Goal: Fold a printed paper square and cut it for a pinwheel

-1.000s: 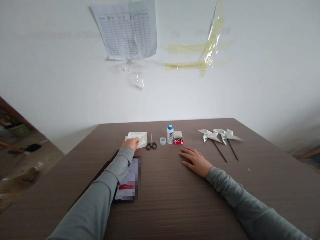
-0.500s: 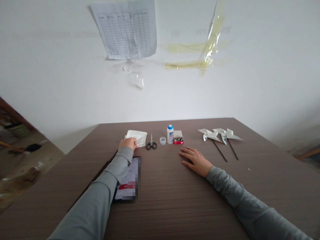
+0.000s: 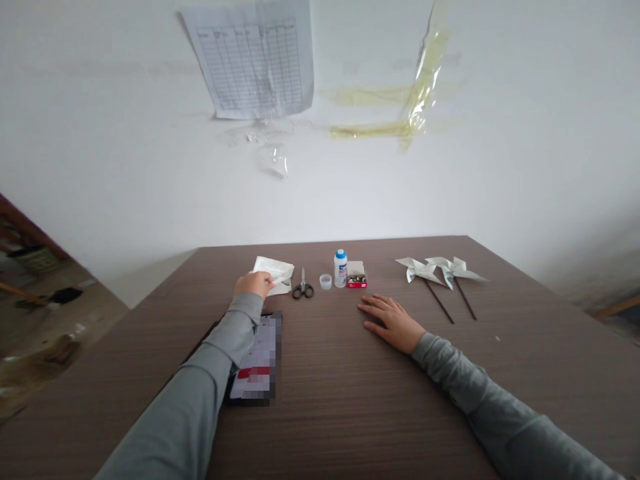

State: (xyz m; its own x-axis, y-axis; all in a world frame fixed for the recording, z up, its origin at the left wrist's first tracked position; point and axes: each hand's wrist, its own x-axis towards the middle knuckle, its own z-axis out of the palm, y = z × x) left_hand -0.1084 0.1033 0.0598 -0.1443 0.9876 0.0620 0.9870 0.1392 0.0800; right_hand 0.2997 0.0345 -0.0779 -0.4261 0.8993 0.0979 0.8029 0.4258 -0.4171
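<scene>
White paper sheets, front edge lifted, beside the scissors.

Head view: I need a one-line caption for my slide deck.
Left hand lifts white paper sheets beside scissors; right hand rests flat on the table.

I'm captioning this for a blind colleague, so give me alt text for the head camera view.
A person's left hand grips a small stack of white paper at the far side of a brown table, while the right hand lies flat. Beyond sit scissors, a glue bottle, a pin box and two paper pinwheels.
</scene>
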